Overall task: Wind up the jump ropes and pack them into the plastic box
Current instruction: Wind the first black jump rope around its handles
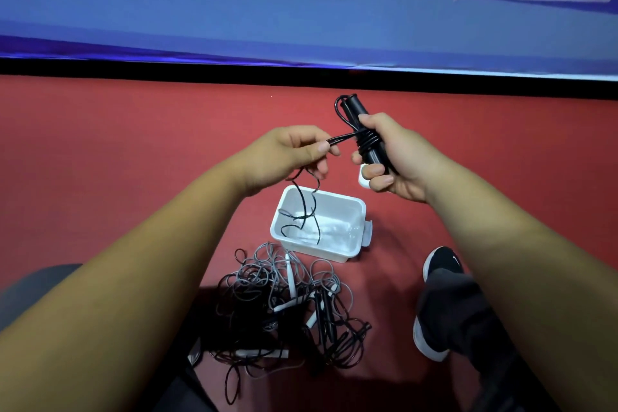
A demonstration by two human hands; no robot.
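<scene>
Right hand [398,157] grips a pair of black handles [355,110], fingers curled round them, handles tilted with the top ends pointing away from the person. Several turns of black jump rope [368,141] are wrapped round the handles at the fingers, and a loop sticks out beside the handle tops. Left hand [287,152] pinches the same rope between thumb and fingers, just beside the right hand; a short taut stretch runs between the two. The rope's loose tail hangs from the left hand and curls down over the open white plastic box [312,249]; cannot tell if it touches the box bottom. The box sits on the red floor [133,144], below and between the hands. A small white piece shows under the right fingers, unclear what it is.

Nearer the person, just beside the box, lies a tangled pile of grey and black ropes [287,304] with white and black handles mixed in. A black shoe [441,264] rests on the floor right of the pile. A blue banner [301,17] with white characters runs along the far edge.
</scene>
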